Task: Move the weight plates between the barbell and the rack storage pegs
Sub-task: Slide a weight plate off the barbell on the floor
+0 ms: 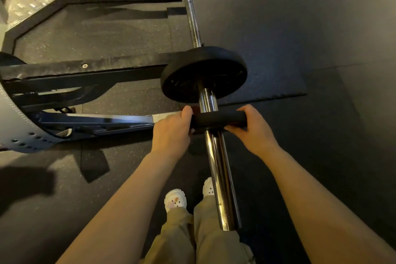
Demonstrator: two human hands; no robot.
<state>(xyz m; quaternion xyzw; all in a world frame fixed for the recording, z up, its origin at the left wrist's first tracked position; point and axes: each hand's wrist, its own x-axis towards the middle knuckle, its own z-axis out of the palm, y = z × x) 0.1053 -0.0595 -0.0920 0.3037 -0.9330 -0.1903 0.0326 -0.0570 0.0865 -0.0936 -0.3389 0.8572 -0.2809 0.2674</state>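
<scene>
Gripping small plate point(218, 119) on barbell sleeve point(220, 178), unlabelled.

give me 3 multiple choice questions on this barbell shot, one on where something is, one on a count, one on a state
1. Where is the small plate held by both hands?
A. on the barbell sleeve, nearer the person than the larger plate
B. flat on the floor
C. on a rack peg

2. How many plates are on the sleeve?
A. one
B. two
C. four

3. What is the left hand doing?
A. hanging idle
B. gripping the small plate's edge
C. holding the rack

Answers:
1 A, the sleeve passes through it, short of the larger plate.
2 B, the small plate and the larger one.
3 B, its fingers curl over the rim, opposite the right hand.
</scene>
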